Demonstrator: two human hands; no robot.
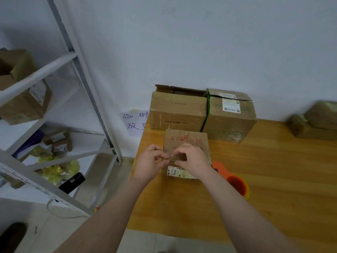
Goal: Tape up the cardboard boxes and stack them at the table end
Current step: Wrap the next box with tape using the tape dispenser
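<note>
Pinching a tape strip [170, 157] by its ends, the left hand [152, 159] and right hand [191, 159] work over the small box [186, 138]. That box lies on the worktop [273, 170] just in front of an open-topped box [177, 110] and a labelled box [229, 114] at the wall end. The strip is likely limp and clingy, so it is best kept taut. The small box looks light and stiff, best lifted by its sides. The clear strip barely shows, and whether it touches the cardboard is unclear. The right forearm hides part of the orange tape dispenser [235, 181].
</note>
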